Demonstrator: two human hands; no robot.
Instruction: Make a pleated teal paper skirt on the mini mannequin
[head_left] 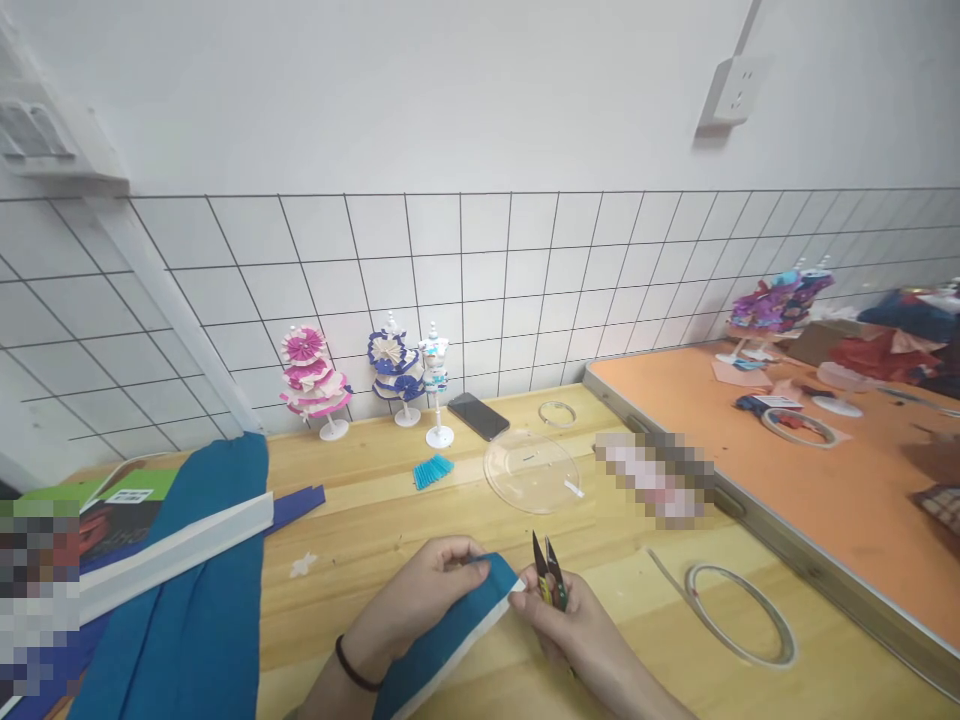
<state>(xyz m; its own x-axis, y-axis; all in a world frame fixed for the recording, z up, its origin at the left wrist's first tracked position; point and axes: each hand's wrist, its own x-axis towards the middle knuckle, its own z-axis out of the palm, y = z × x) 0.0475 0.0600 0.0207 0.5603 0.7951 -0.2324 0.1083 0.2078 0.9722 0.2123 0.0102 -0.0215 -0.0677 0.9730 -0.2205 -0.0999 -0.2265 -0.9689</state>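
Note:
A strip of teal fabric (450, 640) with a white lower edge stretches between my hands and runs down out of view. My left hand (431, 590) is closed on its upper edge, thumb on top. At the strip's right corner, the thumb and fingers of my right hand (566, 615) pinch the white edge. That same hand also keeps a pair of thread snips (551, 572) in its palm, dark blades pointing up and apart. Beyond the hands lie a small pleated turquoise piece (433, 471) and a clear round plastic dish (517, 480) with scraps in it.
Mini dress forms with ruffled outfits (315, 385) stand by the tiled wall, near a phone (478, 415). Teal cloth (202, 560) and a white strip (180, 560) lie at left. A coiled band (780, 625) is at right, before the raised edge of an orange table (675, 390).

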